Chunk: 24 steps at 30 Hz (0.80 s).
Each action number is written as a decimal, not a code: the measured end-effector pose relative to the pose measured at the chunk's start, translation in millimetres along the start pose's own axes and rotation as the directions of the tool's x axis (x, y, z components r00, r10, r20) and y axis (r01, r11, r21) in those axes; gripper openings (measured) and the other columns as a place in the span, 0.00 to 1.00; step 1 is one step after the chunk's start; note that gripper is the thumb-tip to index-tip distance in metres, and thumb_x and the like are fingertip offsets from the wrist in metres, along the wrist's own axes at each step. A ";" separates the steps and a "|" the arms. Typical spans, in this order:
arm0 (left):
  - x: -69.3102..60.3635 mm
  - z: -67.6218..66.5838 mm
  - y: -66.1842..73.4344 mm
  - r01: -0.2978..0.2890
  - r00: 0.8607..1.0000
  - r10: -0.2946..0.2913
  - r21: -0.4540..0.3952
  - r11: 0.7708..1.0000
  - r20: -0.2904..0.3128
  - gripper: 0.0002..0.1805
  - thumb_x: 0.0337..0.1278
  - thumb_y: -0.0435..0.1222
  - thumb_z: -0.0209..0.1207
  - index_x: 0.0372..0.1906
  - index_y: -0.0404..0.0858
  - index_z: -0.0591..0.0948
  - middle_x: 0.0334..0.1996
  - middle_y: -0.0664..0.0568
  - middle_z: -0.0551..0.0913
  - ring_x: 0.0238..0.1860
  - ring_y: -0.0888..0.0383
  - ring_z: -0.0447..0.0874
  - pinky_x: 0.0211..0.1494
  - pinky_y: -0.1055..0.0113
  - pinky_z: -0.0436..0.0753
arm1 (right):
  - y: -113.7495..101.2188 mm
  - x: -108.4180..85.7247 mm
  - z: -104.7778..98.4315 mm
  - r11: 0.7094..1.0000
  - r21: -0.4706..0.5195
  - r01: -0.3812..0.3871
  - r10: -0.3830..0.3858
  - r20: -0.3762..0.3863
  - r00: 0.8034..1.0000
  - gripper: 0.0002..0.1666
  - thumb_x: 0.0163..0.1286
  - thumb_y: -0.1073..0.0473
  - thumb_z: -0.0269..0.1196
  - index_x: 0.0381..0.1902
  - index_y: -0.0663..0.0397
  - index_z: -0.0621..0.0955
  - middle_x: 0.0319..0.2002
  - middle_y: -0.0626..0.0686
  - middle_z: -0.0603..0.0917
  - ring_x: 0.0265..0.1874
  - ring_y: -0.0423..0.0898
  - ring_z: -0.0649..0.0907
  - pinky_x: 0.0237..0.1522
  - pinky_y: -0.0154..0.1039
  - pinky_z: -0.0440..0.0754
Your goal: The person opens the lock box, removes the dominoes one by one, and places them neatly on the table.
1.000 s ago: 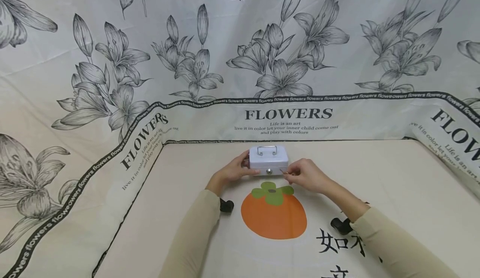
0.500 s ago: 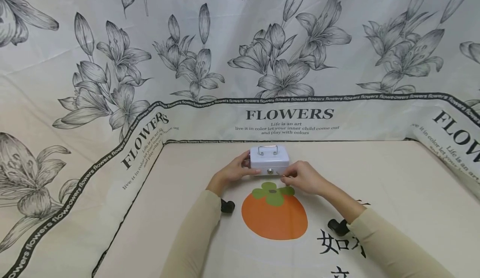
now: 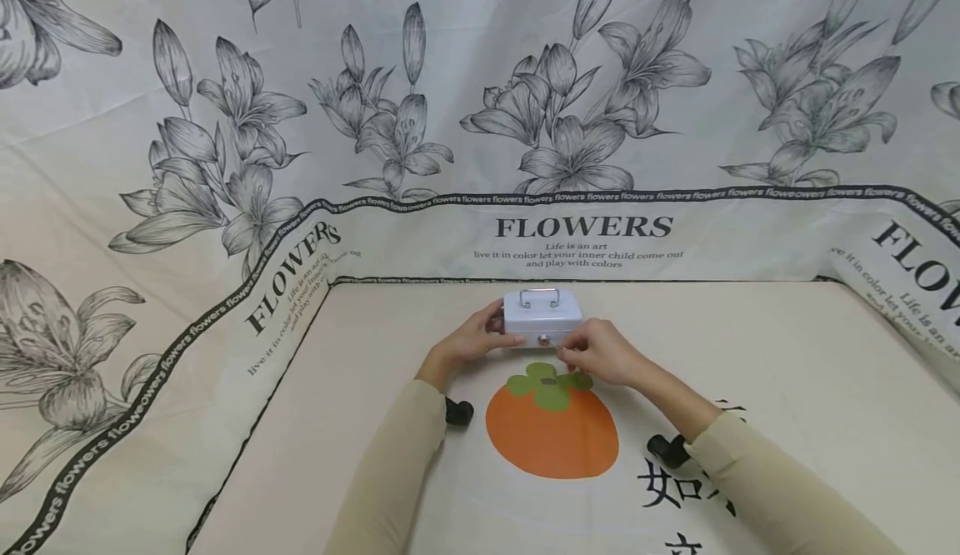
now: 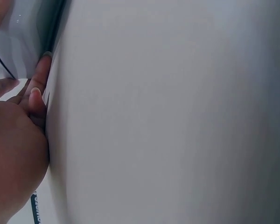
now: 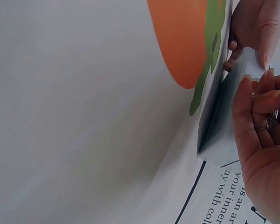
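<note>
The white box (image 3: 542, 312) sits on the bench (image 3: 300, 438) between both hands, its long side running from one to the other. The left hand (image 3: 472, 339) grips one end. The right hand (image 3: 600, 352) pinches what looks like a key (image 5: 272, 119) by the lock (image 3: 544, 340).

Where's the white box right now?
In the head view, the white box sits just right of centre on the table, beyond the orange fruit print, with the left hand gripping its left side and the right hand by its front right corner.
</note>
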<state>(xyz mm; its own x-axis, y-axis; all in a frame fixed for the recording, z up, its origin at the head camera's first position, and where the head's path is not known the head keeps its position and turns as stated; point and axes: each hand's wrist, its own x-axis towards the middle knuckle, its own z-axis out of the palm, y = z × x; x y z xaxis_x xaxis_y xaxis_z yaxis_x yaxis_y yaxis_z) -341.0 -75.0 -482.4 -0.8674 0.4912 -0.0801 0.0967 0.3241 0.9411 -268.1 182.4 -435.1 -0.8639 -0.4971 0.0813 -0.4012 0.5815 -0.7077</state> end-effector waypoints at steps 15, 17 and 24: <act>0.8 1.3 -2.6 0.027 1.000 -0.027 -0.007 1.000 -0.008 0.50 0.57 0.46 0.73 0.81 0.48 0.58 0.63 0.51 0.79 0.61 0.56 0.77 0.70 0.53 0.70 | -0.9 7.4 10.2 0.999 0.019 -0.037 0.038 -0.012 0.999 0.12 0.67 0.69 0.61 0.24 0.64 0.86 0.19 0.54 0.83 0.16 0.47 0.82 0.18 0.34 0.77; 0.2 1.9 -2.3 0.031 0.999 -0.031 -0.010 0.999 -0.010 0.51 0.57 0.46 0.73 0.81 0.48 0.58 0.63 0.51 0.79 0.62 0.55 0.77 0.70 0.52 0.70 | -2.6 7.8 11.5 0.999 0.012 -0.047 0.048 -0.019 0.999 0.12 0.66 0.69 0.61 0.24 0.64 0.86 0.19 0.54 0.83 0.15 0.46 0.81 0.18 0.34 0.77; -1.6 1.4 -0.2 0.026 1.000 -0.026 -0.001 1.000 -0.015 0.50 0.58 0.46 0.73 0.81 0.48 0.58 0.62 0.51 0.79 0.61 0.55 0.77 0.69 0.53 0.70 | -10.6 9.8 17.3 0.996 -0.024 -0.088 0.086 -0.056 0.995 0.12 0.63 0.69 0.61 0.20 0.63 0.85 0.18 0.54 0.83 0.11 0.43 0.79 0.16 0.35 0.76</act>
<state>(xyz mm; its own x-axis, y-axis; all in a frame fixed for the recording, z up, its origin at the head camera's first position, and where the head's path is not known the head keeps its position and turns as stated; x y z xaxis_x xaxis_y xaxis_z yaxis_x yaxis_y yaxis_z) -339.0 -74.7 -482.9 -0.8768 0.4703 -0.1000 0.0731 0.3359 0.9390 -267.1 160.2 -438.9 -0.9110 -0.4081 0.0594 -0.3312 0.6383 -0.6948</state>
